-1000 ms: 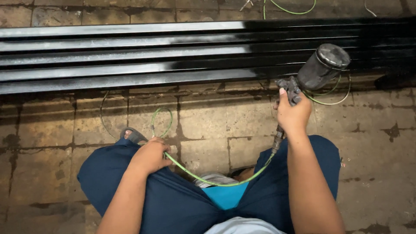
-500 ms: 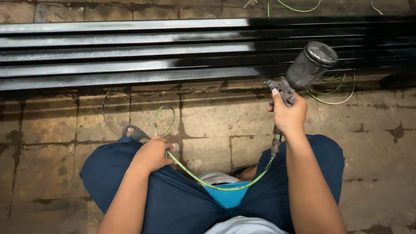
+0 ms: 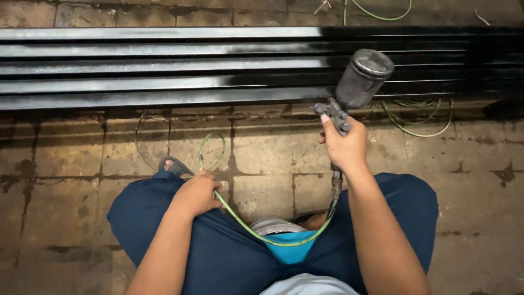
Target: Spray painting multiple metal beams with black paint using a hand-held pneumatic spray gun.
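spray gun [image 3: 349,93] gripped, lidded cup [image 3: 364,78], contents hidden

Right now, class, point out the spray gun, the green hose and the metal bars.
spray gun [image 3: 361,82], head view, on the side of its cup.
green hose [image 3: 256,234], head view, on the loop across the lap.
metal bars [image 3: 136,65], head view, on an unpainted grey stretch.

Open paved floor [image 3: 71,164] lies left of the knees, while metal bars [image 3: 164,65] block ahead.
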